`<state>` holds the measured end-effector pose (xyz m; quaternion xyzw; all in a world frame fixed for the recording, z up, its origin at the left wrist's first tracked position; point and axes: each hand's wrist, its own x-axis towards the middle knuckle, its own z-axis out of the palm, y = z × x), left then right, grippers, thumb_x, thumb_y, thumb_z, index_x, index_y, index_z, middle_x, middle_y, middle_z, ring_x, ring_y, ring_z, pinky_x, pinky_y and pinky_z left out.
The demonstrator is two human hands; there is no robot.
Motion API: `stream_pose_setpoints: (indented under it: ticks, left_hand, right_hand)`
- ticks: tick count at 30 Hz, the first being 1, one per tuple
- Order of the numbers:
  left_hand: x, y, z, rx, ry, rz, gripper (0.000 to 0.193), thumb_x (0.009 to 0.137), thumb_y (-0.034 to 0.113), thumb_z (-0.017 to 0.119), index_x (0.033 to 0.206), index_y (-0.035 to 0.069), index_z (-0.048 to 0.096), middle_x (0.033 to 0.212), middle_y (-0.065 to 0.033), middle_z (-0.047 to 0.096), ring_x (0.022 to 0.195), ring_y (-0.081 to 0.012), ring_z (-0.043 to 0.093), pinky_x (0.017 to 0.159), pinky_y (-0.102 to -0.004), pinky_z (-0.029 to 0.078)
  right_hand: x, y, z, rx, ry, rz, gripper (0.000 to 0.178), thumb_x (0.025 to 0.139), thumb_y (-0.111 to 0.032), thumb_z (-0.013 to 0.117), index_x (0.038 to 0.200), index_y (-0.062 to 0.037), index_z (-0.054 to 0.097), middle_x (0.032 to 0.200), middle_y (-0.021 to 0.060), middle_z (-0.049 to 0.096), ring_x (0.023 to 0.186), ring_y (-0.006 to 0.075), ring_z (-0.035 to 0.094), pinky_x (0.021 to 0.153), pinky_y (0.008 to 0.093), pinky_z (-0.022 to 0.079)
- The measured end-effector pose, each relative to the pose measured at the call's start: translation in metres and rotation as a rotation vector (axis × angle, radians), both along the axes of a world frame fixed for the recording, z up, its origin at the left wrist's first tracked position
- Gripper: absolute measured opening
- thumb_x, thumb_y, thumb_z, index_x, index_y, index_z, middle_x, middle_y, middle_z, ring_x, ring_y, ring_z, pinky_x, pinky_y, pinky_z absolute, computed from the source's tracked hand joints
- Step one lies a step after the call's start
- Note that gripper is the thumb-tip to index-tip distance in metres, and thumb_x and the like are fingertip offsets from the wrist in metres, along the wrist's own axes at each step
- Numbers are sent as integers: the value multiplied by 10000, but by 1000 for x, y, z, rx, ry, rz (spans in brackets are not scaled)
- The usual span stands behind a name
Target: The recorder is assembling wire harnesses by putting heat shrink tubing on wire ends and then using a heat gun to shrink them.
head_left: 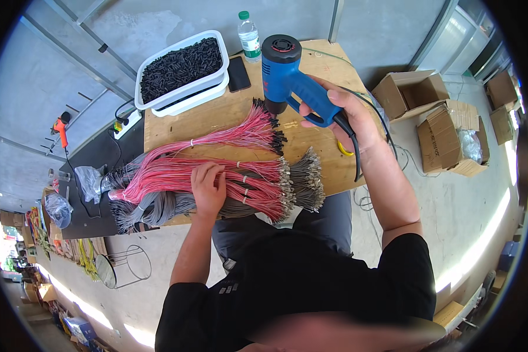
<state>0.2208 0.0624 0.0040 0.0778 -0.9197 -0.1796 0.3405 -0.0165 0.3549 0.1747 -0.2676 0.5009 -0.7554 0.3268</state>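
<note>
My right hand (355, 114) is wrapped round the handle of a blue and black heat gun (281, 67). Its nozzle points down at the black tips of a bundle of red wires (234, 136) lying across the table. My left hand (208, 185) rests on other red wires (164, 173) below that bundle, fingers slightly bent and apart, not gripping. Those wires are bound with white ties and end in pale metal terminals (284, 188). Grey wires (308, 179) with similar ends lie under and beside them.
A white tub (224, 79) heaped with small black sleeves stands at the back of the wooden table (328, 64). Near it are a phone (239, 74) and a water bottle (249, 38). Yellow tape (345, 149) lies right. Cardboard boxes (452, 135) and a stool (123, 267) stand on the floor.
</note>
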Motion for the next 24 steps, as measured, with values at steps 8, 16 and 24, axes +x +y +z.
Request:
stream_pose_setpoints:
  ticks: [8, 16, 24]
  left_hand:
    - [29, 7, -15, -46, 50, 20, 273, 851, 45, 791, 1117, 76, 736, 1198, -99, 681, 1122, -340, 625, 1008, -469, 468]
    - [32, 6, -21, -68, 85, 31, 290, 858, 59, 790, 1141, 80, 730, 1216, -102, 676, 1142, -345, 619, 1015, -469, 468]
    - [35, 6, -23, -47, 71, 23, 253, 856, 61, 778, 1106, 71, 734, 1216, -105, 673, 1137, -353, 617, 1015, -473, 476]
  right_hand:
    - [18, 16, 0, -12, -17, 2, 920, 967, -557, 633, 1616, 47, 392, 1163, 122, 694, 1099, 194, 659, 1006, 415, 551]
    - [38, 50, 18, -122, 45, -86, 935, 939, -500, 646, 1624, 64, 352, 1260, 187, 661, 1181, 249, 657, 1038, 455, 562]
    - [51, 116, 31, -87, 344, -441, 746, 1028, -386, 688, 1559, 72, 433, 1087, 98, 608, 927, 142, 564, 857, 301, 467]
